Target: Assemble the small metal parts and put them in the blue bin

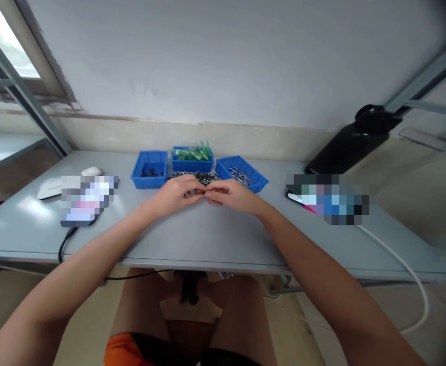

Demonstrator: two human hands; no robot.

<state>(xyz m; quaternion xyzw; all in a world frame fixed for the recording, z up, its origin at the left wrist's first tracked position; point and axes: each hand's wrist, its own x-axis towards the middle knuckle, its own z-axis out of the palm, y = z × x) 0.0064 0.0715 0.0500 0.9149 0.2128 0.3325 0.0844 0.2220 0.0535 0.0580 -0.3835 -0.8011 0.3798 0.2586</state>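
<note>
Meeting nr ctr of table (192,239), L grip (178,195) & R grip (235,196) sit tip to tip, or v. nearly, just in front of metal pile (203,177). L grip: back of hand up, fingers bent, thumb stretched twd R grip; small gap betw. thumb & index, w/ greyish metal showing thru. Can't tell if that's a pc in hand or just pile edge behind. R grip: fingers curled, thumb & index tips drawn in close, pointing at L tips. Whatever's betw. the two is too small to ID; can't tell if either is really pinching it, nor exact gap at tips.

Pile: loose slim pcs, dark & silvery, lying on table, partly hidden by both hands. Past it, 3 blue bins in rough row: L bin (149,182) w/ few dark bits (151,172), mid bin (192,166) heaped w/ green pcs (196,153) sticking up over rim, R bin (254,173), set at angle, w/ silver pins (239,176).

Far L of table: white case (91,172) & blurred device (89,203) w/ black cord (63,243). Far R: another blurred screen (324,201), white cord (402,259) nr it, black bottle (345,146) behind.
</note>
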